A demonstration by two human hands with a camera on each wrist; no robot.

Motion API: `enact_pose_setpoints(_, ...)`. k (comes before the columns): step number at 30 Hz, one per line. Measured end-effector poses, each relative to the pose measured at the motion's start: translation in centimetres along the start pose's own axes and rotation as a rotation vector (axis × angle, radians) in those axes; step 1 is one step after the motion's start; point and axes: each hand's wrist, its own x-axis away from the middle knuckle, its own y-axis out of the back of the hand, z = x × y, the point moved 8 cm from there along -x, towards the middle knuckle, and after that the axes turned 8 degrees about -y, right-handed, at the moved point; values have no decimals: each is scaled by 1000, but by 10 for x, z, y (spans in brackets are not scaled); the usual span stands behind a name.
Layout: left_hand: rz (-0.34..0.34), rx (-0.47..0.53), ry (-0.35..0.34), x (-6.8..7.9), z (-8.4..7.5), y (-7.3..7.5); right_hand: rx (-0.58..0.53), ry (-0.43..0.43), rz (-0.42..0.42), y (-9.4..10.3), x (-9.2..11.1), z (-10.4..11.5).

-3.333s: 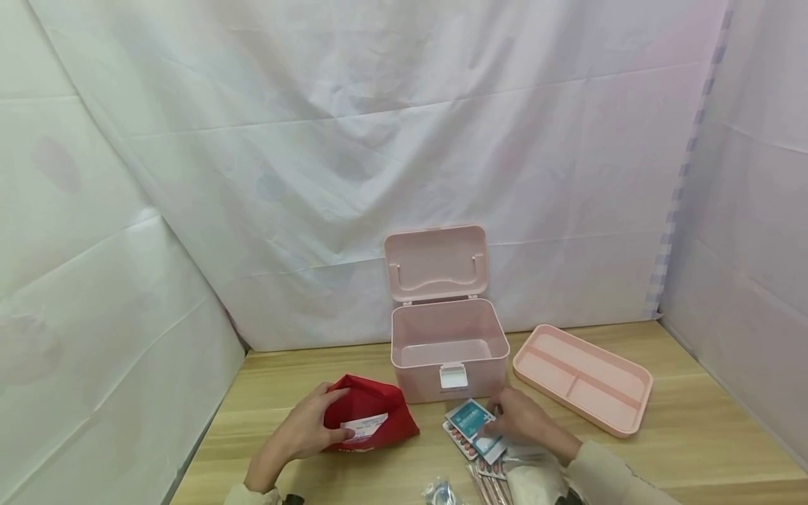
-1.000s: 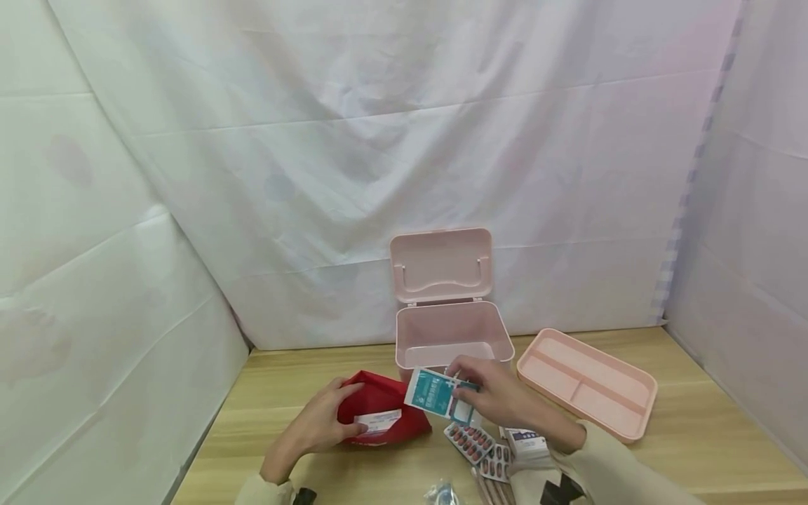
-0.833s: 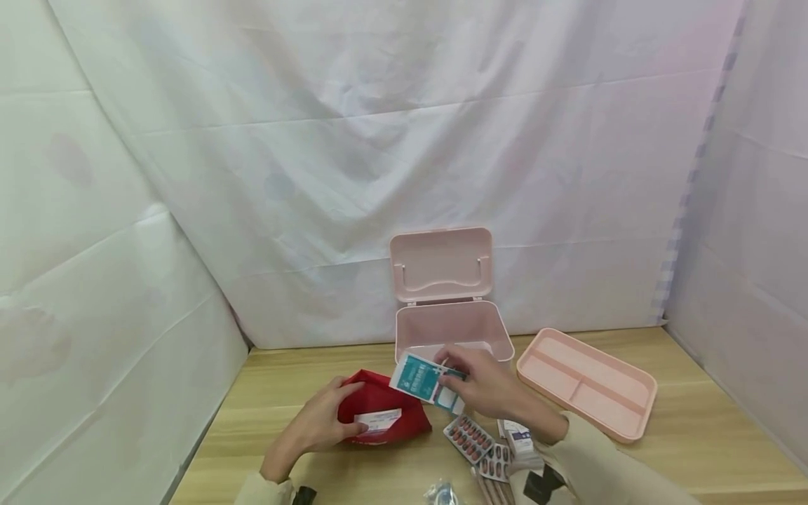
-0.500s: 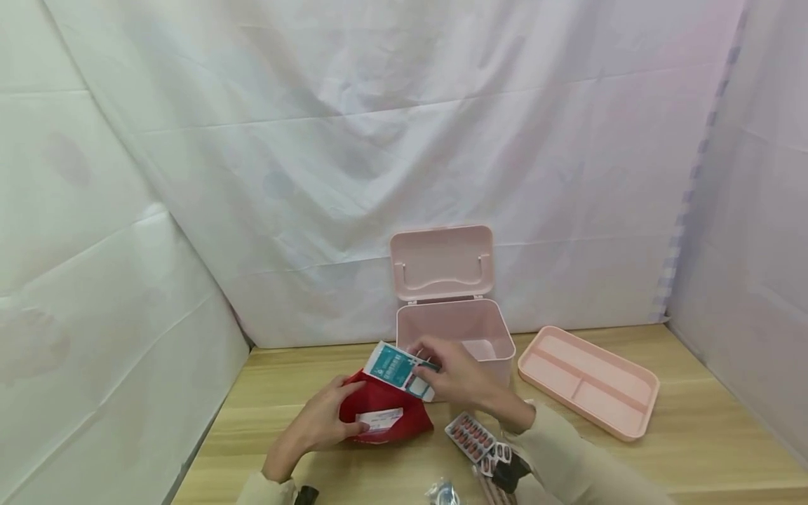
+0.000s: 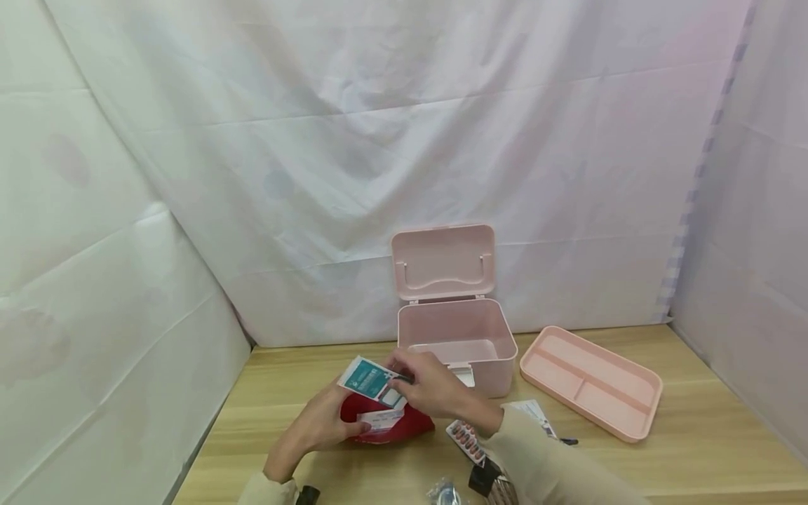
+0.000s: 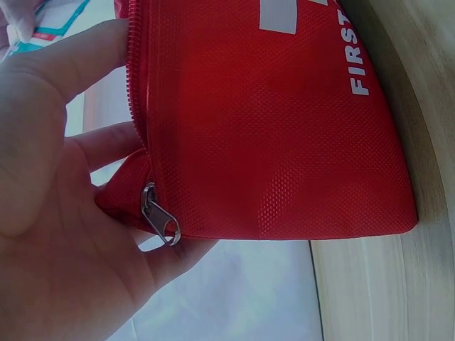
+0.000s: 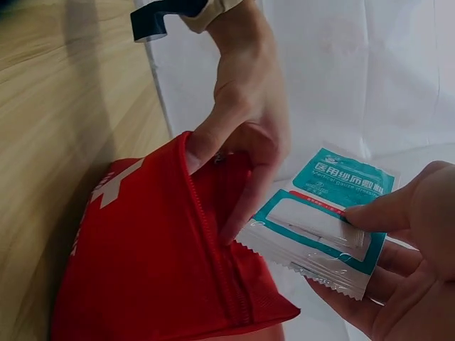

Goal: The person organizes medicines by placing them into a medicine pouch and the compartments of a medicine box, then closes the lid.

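Note:
My left hand (image 5: 322,419) holds one end of a red zippered first-aid pouch (image 6: 263,128), lettered "FIRST", and keeps its mouth spread. Inside the pouch lies a white printed packet (image 5: 381,419). In the right wrist view, the thumb and a finger of the left hand (image 7: 249,106) reach in over the zipper edges. My right hand (image 5: 432,386) pinches a teal and white medical gauze packet (image 7: 338,177) between thumb and fingers, just above the pouch's mouth. The lower edge of the packet is close to the zipper; whether it touches I cannot tell.
Behind the pouch stands a pink box (image 5: 499,375) with its lid raised. A pink divided tray (image 5: 593,382) lies to its right. A capsule blister pack (image 5: 466,442), brown sticks (image 5: 503,491), a small clear bag (image 5: 444,493) and a white printed item (image 5: 533,412) lie nearer me.
My right hand has picked up the gauze packet from the pile at the right and carried it left to the pouch. The left hand stays on the pouch.

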Motion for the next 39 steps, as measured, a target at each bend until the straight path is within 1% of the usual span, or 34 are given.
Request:
enact_pose_setpoints(2, -9, 3, -1, 0, 0, 1, 29, 9, 8, -2, 0, -1)
enact_pose_setpoints(4, -18, 6, 9, 1, 1, 1, 89, 30, 10, -4, 1, -1)
enact_pose_setpoints(8, -16, 23, 22, 1, 2, 3, 260, 114, 12, -12, 3, 3)
enact_pose_setpoints(10, -11, 24, 20, 1, 2, 4, 362, 140, 8, -16, 4, 5)
enact_pose_setpoints(14, -5, 8, 5, 1, 1, 4, 567, 128, 18, -26, 3, 7)
enact_pose_setpoints(18, -4, -11, -6, 1, 0, 4, 787, 114, 49, -39, 2, 9)
enact_pose_setpoints(21, 0, -18, -12, 1, 0, 3, 890, 103, 64, -49, 2, 10)
enact_pose_setpoints(24, 5, -28, -23, 1, -1, 2, 936, 78, 69, -55, 1, 9)
enact_pose_setpoints(28, 6, -37, -23, 1, -1, 1, 947, 43, 81, -62, -2, 6)
enact_pose_setpoints(37, 2, -41, -32, 0, -1, 1, 915, -52, 88, -67, -10, 1)
enact_pose_setpoints(39, 3, -39, -29, -1, -1, 1, 900, -75, 103, -68, -12, 0)
